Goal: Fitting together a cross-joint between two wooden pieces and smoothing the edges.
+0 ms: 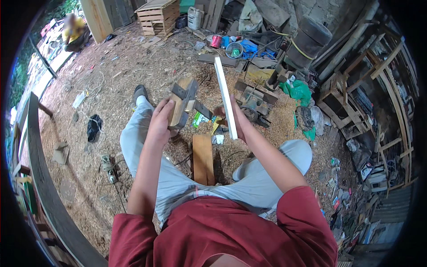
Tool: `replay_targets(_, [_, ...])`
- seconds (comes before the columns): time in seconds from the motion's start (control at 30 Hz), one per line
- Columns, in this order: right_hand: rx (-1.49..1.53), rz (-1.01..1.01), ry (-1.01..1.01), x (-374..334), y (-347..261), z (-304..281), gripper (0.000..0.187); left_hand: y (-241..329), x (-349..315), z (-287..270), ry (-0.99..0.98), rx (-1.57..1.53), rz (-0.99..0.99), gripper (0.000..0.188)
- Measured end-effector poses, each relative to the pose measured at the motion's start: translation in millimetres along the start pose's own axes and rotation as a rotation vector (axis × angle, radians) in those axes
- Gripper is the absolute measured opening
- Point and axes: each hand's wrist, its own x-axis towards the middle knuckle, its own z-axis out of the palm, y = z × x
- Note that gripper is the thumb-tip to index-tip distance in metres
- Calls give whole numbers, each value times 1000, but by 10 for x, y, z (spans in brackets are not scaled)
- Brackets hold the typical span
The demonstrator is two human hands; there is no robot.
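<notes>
Shavings-strewn floor (84,178): open at left, edged by grey beam (46,178). 1 pale board (224,91), raised before the knees, long axis fore-and-aft, far end leaning left; right hand (240,120) curled round it, fingers partly hidden. 1 crossed wooden tool (191,86), left hand (161,121) closed on it. Beyond: 1 metal machine (253,99), apparently obstructing; 1 green bag (299,91).

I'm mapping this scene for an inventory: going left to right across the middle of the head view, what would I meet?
Crumpled black plastic bag, left hand, brown wooden block with dark pieces, long narrow white strip, crumpled green plastic bag.
</notes>
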Motion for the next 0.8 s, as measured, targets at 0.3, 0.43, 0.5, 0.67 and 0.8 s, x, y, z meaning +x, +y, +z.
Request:
replay_targets(0.3, [-179, -168, -84, -536, -379, 244, 73, 334, 381, 114, 35, 180, 63, 41])
replay_targets(0.43, [-520, -344, 18, -325, -430, 77, 86, 190, 892, 113, 82, 251, 131, 41])
replay_targets(0.5, [-713, -434, 85, -421, -601, 124, 97, 56, 1103, 40, 25, 285, 162, 41])
replay_targets(0.67, [-756, -537, 105, -270, -758, -21, 95, -353, 1356, -62, 53, 286, 169, 42])
replay_targets(0.8, [-908, -586, 100, -160, -694, -159, 94, -482, 1270, 45, 128, 234, 29, 45])
